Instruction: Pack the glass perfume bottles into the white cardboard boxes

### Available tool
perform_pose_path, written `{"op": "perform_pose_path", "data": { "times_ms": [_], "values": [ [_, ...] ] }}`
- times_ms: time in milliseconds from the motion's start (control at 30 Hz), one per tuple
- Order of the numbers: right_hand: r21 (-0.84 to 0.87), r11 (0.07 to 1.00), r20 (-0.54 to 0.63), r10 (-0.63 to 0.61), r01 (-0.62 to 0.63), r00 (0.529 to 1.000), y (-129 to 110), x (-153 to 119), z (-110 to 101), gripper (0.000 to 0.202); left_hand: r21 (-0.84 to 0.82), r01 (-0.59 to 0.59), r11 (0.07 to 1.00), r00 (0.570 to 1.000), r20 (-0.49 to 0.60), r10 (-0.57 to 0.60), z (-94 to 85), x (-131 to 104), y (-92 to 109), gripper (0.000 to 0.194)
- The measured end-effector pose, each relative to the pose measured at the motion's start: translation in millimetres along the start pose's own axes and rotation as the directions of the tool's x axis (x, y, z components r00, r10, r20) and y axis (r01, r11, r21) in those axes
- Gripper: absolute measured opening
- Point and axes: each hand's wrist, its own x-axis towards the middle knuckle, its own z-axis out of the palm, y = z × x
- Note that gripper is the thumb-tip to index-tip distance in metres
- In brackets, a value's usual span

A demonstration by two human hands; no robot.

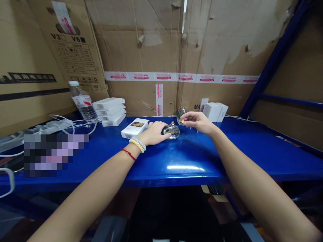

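A squat clear glass bottle (172,132) with a gold-coloured neck stands upright on the blue table. My left hand (156,133) is curled around its left side, thumb against the glass. Just behind and to the right stands a second glass bottle (179,113), partly covered by my right hand (197,121). The right thumb and fingertips pinch a small gold-coloured piece (182,122) in front of that bottle; its exact kind is too small to make out. A white box (135,127) with a dark picture on its top lies beside the left hand.
White boxes (111,112) are stacked at the back left, next to a tilted plastic water bottle (83,102). White boxes (215,112) stand at the back right. Cables and a power strip (37,129) lie at the left. Cardboard (141,53) closes off the back.
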Motion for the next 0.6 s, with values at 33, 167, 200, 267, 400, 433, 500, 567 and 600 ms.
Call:
{"op": "perform_pose_path", "data": {
  "times_ms": [33, 167, 200, 267, 400, 433, 500, 567, 600],
  "values": [
    [0.049, 0.999, -0.003, 0.005, -0.005, 1.000, -0.8, -0.2, 0.9, 0.040, 0.009, -0.010, 1.000, 1.000, -0.004, 0.010, 1.3, 0.4, 0.5, 0.047],
    [0.136, 0.991, 0.017, 0.007, -0.009, 1.000, -2.0, -0.9, 3.1, 0.038, 0.021, -0.036, 0.999, 0.999, -0.013, 0.037, 0.4, -0.2, -0.9, 0.041],
    [0.146, 0.989, 0.028, 0.012, -0.016, 1.000, -1.7, -0.9, 3.4, 0.037, 0.018, -0.041, 0.999, 0.999, -0.010, 0.041, -0.7, -0.4, -1.0, 0.042],
    [0.164, 0.986, 0.053, 0.025, -0.034, 0.998, -0.7, -0.8, 3.7, 0.037, 0.008, -0.051, 0.999, 0.999, -0.001, 0.051, -2.8, -0.8, -0.3, 0.042],
    [0.237, 0.970, 0.084, 0.024, -0.043, 0.996, -0.5, -1.4, 5.2, 0.038, -0.008, -0.065, 0.998, 0.998, 0.005, 0.065, -4.8, -0.9, 1.1, 0.039],
    [0.264, 0.964, 0.088, 0.017, -0.040, 0.996, -1.3, -2.0, 5.8, 0.038, -0.006, -0.067, 0.998, 0.998, 0.007, 0.067, -4.9, -1.0, 1.1, 0.039],
    [0.312, 0.949, 0.092, 0.011, -0.039, 0.996, -3.6, -3.4, 7.1, 0.037, -0.001, -0.068, 0.998, 0.998, 0.012, 0.068, -4.9, -1.2, 0.9, 0.038],
    [0.340, 0.939, 0.086, 0.030, -0.057, 0.996, -6.2, -4.6, 8.0, 0.038, -0.001, -0.068, 0.998, 0.998, 0.020, 0.068, -5.0, -1.7, 0.6, 0.039],
    [0.346, 0.935, 0.080, 0.047, -0.072, 0.996, -7.2, -5.0, 8.3, 0.039, -0.002, -0.066, 0.998, 0.998, 0.022, 0.066, -5.2, -2.0, 0.5, 0.039]
  ]
}}
